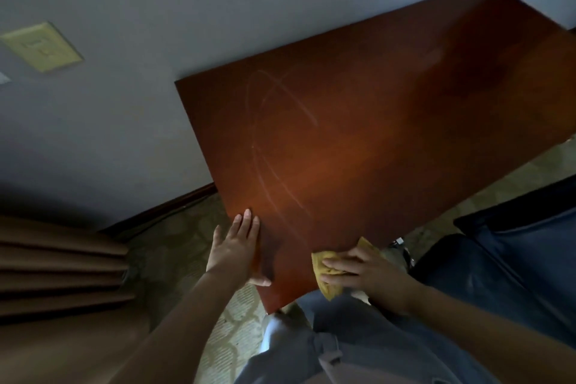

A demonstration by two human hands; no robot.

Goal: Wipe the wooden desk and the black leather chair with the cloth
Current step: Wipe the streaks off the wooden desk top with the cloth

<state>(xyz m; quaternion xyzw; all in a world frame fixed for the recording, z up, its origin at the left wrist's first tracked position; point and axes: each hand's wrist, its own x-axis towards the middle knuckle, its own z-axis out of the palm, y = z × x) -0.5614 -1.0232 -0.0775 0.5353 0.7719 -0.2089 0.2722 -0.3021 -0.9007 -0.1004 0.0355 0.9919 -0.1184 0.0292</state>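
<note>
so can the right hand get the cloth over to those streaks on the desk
Probably yes: the right hand presses the cloth at the near edge of the desk, and nothing stands between it and the streaks.

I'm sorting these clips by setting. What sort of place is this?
Probably a hotel room or bedroom, judging by the wooden desk, patterned carpet and pleated brown curtains.

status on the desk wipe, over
Left hand flat on desk edge. Right hand presses cloth at near edge. Chair untouched. Streaks across top.
</note>
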